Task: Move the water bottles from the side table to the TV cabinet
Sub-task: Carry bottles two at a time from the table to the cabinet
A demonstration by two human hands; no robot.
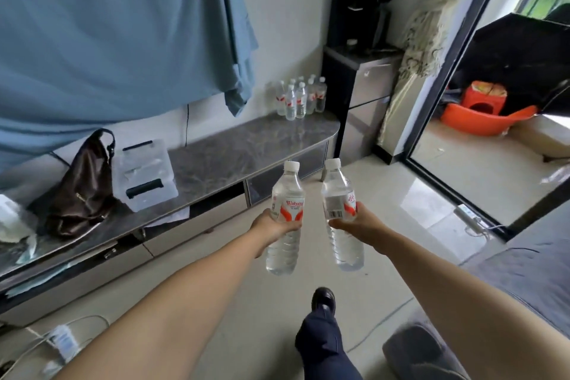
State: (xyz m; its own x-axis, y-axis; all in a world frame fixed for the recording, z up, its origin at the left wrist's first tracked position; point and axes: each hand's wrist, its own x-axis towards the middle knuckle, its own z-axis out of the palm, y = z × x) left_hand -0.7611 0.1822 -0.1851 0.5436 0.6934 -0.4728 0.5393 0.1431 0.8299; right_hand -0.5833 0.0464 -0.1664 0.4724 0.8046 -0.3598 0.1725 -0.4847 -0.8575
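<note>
My left hand point(273, 223) grips a clear water bottle point(285, 194) with a white cap and a red-and-white label, held upright above the floor. My right hand point(359, 222) grips a second bottle of the same kind point(337, 191), just to the right of the first. Both are held out in front of me, short of the TV cabinet point(246, 145), a long low unit with a dark marbled top. Several more water bottles point(300, 97) stand in a cluster at the cabinet's far right end against the wall.
A brown bag point(84, 188) and a clear plastic storage box point(145, 174) sit on the cabinet's left part. A blue cloth point(108, 34) hangs above. A dark water dispenser cabinet point(359, 95) stands beyond the cabinet's end. A grey sofa point(524, 271) is at right; cables lie on the floor.
</note>
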